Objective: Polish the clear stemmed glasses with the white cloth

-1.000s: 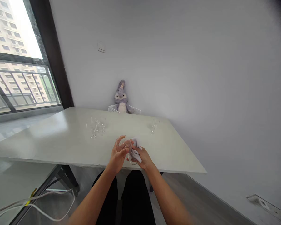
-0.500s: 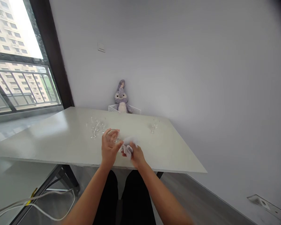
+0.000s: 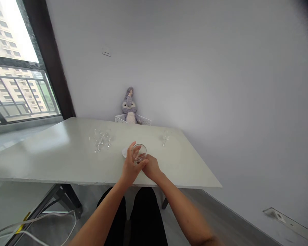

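Observation:
My left hand [image 3: 131, 166] curls around the bowl of a clear stemmed glass [image 3: 141, 150], with its round rim tilted up towards me. Against the glass's lower part, my right hand [image 3: 152, 167] is closed, its fingers mostly hidden behind the glass and my left hand. A bit of white cloth [image 3: 124, 152] sticks out to the left of my left hand; it runs behind that hand, apparently from my right hand. Both hands are just above the near part of the white table [image 3: 74, 167].
Several clear stemmed glasses [image 3: 102, 138] stand grouped on the table's left half. One more glass [image 3: 166, 135] stands at the right. Behind the far edge, a plush rabbit [image 3: 129, 107] sits in a white basket [image 3: 145, 120] by the wall. White cables [image 3: 41, 218] hang at lower left.
My hands have come together, with the right now behind and below the glass. The glass has moved right and its rim faces me more. The cloth now shows on the left side.

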`<action>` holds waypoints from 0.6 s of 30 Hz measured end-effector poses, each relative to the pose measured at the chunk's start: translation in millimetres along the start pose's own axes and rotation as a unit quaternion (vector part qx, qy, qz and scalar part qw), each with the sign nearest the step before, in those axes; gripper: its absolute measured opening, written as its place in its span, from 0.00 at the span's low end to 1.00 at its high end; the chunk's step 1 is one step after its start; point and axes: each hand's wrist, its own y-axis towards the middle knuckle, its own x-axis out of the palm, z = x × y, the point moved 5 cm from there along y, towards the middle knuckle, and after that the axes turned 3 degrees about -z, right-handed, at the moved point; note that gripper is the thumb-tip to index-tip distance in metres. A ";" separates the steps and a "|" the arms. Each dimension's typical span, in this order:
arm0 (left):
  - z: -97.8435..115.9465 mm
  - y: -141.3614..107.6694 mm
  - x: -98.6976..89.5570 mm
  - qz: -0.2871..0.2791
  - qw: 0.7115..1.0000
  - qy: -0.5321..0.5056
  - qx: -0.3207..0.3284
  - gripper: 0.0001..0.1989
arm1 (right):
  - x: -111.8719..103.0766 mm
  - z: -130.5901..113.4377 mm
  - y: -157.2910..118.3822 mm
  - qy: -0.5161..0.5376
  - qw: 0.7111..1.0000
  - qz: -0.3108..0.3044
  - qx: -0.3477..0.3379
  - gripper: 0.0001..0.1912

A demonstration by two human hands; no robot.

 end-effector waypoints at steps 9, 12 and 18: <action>-71.9 1.7 -91.5 0.106 0.929 0.345 -0.080 0.15 | -20.1 163.2 5.4 -0.054 0.951 0.090 0.291 0.17; -93.4 -1.1 -110.0 0.121 0.920 0.345 -0.141 0.14 | -23.6 189.0 9.9 -0.057 0.942 0.094 0.317 0.17; -102.4 -4.1 -115.1 0.110 0.927 0.312 -0.177 0.11 | -21.2 211.2 25.8 -0.050 0.928 0.090 0.357 0.17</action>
